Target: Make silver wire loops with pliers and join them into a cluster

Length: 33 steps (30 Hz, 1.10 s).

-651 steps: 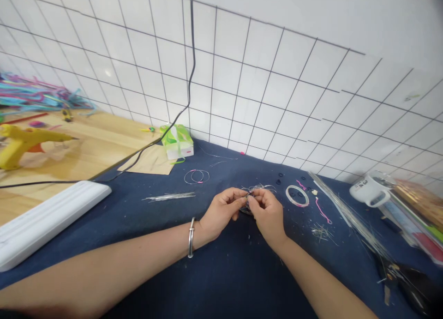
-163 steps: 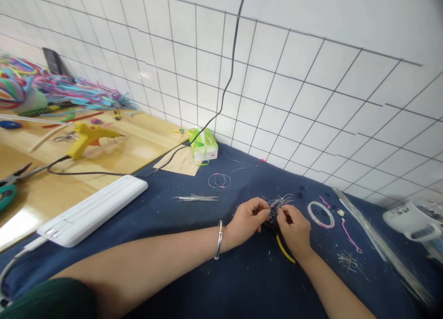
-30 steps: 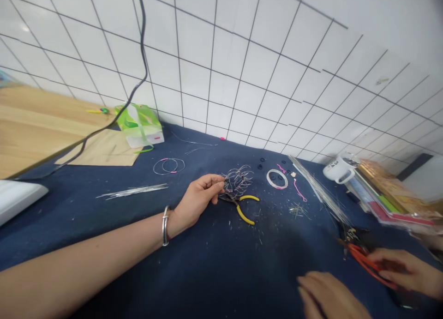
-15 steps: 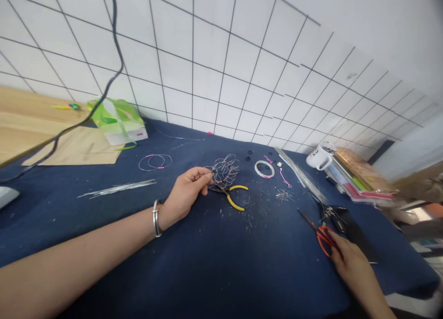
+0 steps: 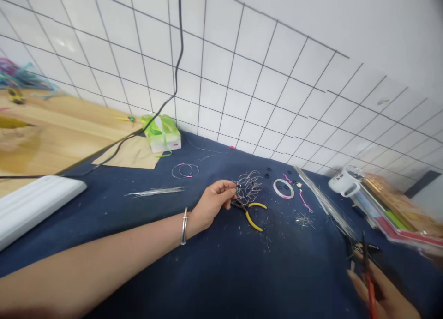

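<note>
My left hand (image 5: pixel 214 201), with a silver bangle at the wrist, pinches the left end of a rounded, cage-like wire piece (image 5: pixel 249 188). Just below that piece lie pliers with yellow handles (image 5: pixel 255 222), spread on the blue cloth and partly hidden behind my fingers. At the lower right, my right hand (image 5: pixel 391 291) is closed around scissors (image 5: pixel 369 284) with red-orange handles, their dark blades pointing up. This hand is blurred and partly cut off by the frame edge.
Wire strands (image 5: pixel 325 201) lie at the right, near a white mug (image 5: pixel 344 183) and stacked books (image 5: pixel 398 217). A white ring roll (image 5: pixel 284 189), wire clippings (image 5: pixel 304 220), a wire hoop (image 5: pixel 185 170), a wire bundle (image 5: pixel 155 192) and a tissue pack (image 5: pixel 161 134) surround my left hand. A black cable (image 5: pixel 176 69) hangs down.
My right hand has lifted the scissors and turned them so the blades point up. The view has swung left. My left hand keeps its pinch on the wire piece.
</note>
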{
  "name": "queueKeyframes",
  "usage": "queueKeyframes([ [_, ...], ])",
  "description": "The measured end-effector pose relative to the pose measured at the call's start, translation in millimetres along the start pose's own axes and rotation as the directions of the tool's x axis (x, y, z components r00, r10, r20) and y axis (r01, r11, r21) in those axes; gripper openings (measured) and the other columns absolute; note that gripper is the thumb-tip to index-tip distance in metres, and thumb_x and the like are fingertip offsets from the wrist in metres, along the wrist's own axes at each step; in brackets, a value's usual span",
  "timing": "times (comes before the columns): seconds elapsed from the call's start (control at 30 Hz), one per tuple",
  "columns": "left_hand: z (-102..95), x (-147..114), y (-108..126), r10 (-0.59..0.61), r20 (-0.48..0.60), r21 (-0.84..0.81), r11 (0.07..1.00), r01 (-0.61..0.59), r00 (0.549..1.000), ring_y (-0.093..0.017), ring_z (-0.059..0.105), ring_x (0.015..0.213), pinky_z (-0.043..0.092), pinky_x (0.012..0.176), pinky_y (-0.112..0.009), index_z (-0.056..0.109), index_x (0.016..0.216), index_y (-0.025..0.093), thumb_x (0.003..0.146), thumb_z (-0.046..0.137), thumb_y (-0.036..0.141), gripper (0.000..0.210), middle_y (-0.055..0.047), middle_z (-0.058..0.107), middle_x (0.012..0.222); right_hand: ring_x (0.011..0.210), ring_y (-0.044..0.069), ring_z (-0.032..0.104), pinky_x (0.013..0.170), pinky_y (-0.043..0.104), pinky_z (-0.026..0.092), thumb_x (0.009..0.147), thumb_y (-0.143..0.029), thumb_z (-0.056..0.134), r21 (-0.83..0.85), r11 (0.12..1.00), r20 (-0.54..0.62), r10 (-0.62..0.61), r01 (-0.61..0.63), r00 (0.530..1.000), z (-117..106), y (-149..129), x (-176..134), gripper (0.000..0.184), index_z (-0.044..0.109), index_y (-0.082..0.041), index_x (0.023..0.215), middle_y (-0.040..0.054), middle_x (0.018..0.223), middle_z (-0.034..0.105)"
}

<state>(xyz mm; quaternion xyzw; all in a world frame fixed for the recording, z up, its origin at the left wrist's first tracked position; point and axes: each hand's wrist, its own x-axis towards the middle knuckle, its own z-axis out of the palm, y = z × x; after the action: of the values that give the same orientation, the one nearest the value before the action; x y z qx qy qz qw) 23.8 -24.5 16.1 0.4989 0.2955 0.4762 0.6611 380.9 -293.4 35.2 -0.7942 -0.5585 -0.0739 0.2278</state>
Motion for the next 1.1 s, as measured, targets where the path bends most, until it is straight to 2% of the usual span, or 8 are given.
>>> queueKeyframes([
  [0.07,-0.7,0.6,-0.5,0.003,0.008,-0.012,1.0,-0.003,1.0,-0.006,0.047,0.046,0.036,0.048,-0.02,0.056,0.093,0.016,0.076,0.058,0.029,0.022,0.0,0.059,0.069,0.075,0.024,0.064,0.062,0.033,0.052,0.072,-0.044,0.057,0.049,0.994,0.156,0.091,-0.099,0.984,2.1,-39.3,5.7,0.056,0.041,-0.034,0.125,0.0093,0.098,0.062],
  [0.13,-1.0,1.0,-0.4,0.008,0.004,-0.019,1.0,-0.008,1.0,-0.005,0.047,0.045,0.036,0.048,-0.019,0.056,0.094,0.016,0.076,0.058,0.028,0.022,0.001,0.058,0.069,0.075,0.02,0.062,0.066,0.031,0.051,0.075,-0.042,0.056,0.225,0.966,0.308,0.053,-0.127,0.95,7.3,-86.0,17.7,0.056,0.038,-0.029,0.126,0.006,0.089,0.06],
  [0.3,-0.3,2.5,3.8,0.029,-0.047,-0.031,0.999,-0.03,0.998,-0.006,0.045,0.044,0.035,0.047,-0.02,0.057,0.093,0.016,0.075,0.059,0.031,0.023,0.001,0.058,0.066,0.074,0.015,0.057,0.066,0.027,0.047,0.077,-0.035,0.057,0.692,0.646,0.601,-0.27,-0.321,0.752,33.2,-191.5,61.3,0.041,0.045,-0.023,0.114,0.0038,0.087,0.055],
  [0.37,-0.7,4.1,5.9,0.028,-0.077,-0.032,0.999,-0.031,0.997,-0.006,0.045,0.045,0.035,0.046,-0.02,0.058,0.094,0.015,0.075,0.06,0.032,0.026,0.001,0.058,0.066,0.064,0.012,0.057,0.059,0.027,0.047,0.073,-0.037,0.061,0.745,0.498,0.645,-0.365,-0.444,0.671,49.0,-218.1,74.2,0.042,0.046,-0.021,0.11,0.0024,0.084,0.054],
  [0.43,-1.9,6.4,6.8,0.016,-0.106,-0.031,0.999,-0.019,0.994,-0.006,0.045,0.045,0.035,0.046,-0.02,0.058,0.096,0.015,0.075,0.06,0.033,0.028,0.0,0.058,0.067,0.047,0.008,0.051,0.046,0.023,0.042,0.077,-0.042,0.056,0.723,0.47,0.686,-0.404,-0.505,0.605,67.7,-235.3,81.8,0.039,0.047,-0.018,0.106,-0.0011,0.069,0.052],
  [0.5,-3.6,8.7,6.1,0.003,-0.116,-0.031,1.0,-0.006,0.993,-0.006,0.044,0.045,0.034,0.045,-0.019,0.059,0.096,0.016,0.074,0.061,0.034,0.028,0.0,0.058,0.068,0.04,0.006,0.044,0.039,0.019,0.037,0.077,-0.046,0.054,0.724,0.44,0.689,-0.423,-0.53,0.589,86.4,-244.7,84.8,0.04,0.048,-0.016,0.103,-0.0042,0.06,0.048],
  [0.67,-5.9,11.1,1.3,0.022,-0.102,-0.039,0.999,-0.026,0.994,-0.004,0.043,0.043,0.033,0.044,-0.018,0.059,0.09,0.015,0.075,0.061,0.033,0.023,0.001,0.057,0.067,0.038,0.006,0.04,0.041,0.02,0.038,0.081,-0.043,0.049,0.788,0.309,0.616,-0.408,-0.533,0.674,112.4,-244.8,84.5,0.035,0.047,-0.015,0.102,-0.0071,0.052,0.043],
  [1.1,-1.9,7.4,-0.4,-0.028,-0.048,-0.07,0.997,0.025,0.998,-0.004,0.043,0.045,0.033,0.045,-0.018,0.059,0.096,0.016,0.076,0.061,0.031,0.025,0.0,0.058,0.071,0.044,0.007,0.046,0.046,0.023,0.041,0.082,-0.037,0.05,0.761,0.243,0.623,-0.532,-0.602,0.573,109.0,-229.9,84.6,0.031,0.046,-0.015,0.103,-0.0033,0.062,0.05],
])
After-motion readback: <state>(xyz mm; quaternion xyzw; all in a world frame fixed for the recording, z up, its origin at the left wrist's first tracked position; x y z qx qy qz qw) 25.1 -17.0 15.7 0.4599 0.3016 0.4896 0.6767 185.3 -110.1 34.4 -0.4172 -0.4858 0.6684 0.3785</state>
